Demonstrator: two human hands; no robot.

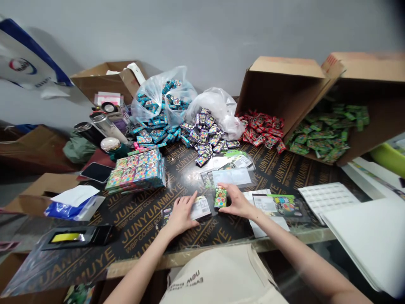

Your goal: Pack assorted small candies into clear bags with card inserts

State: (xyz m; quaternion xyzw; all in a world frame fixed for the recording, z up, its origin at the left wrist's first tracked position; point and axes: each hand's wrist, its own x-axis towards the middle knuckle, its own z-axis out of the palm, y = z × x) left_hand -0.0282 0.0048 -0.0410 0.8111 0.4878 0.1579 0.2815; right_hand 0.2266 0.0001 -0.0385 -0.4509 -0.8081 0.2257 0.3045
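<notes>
Room: a grey wall (202,33) behind a cluttered work table of black plywood (148,230) printed with gold "JUNYUANMUYE" lettering.
Left hand (182,215): open, fingers spread, resting on a clear sleeve holding a white-backed card (201,207); not clenched.
Right hand (236,200): fingers curved against the right side of one small colourful box (220,197); whether it grips the box firmly, I cannot tell.
Small box: upright on the table between the two hands, nearer the right.
Just ahead: two more flat clear sleeves (232,177) with white cards, lying overlapped.
To the right: one printed card (274,205) on white sheets, then a gridded white sheet (327,200) and a stack of white boards (363,236).
Loose piles: four, of blue packs (155,133), purple packs (205,135), red packets (261,131) and green packets (322,131).
Bags: two clear plastic bags, one stuffed with blue packs (161,99), one mostly empty-looking (218,112).
Cardboard boxes: three, one upright at the back left (107,80) and two tipped on their sides (278,88) (370,71), the green packets spilling from the rightmost.
Left of the hands: one stack of boxed packs (136,171), one phone (96,172), two metal flasks (107,126) (87,133).
In the way: nothing lies between the hands except the small box and card.
</notes>
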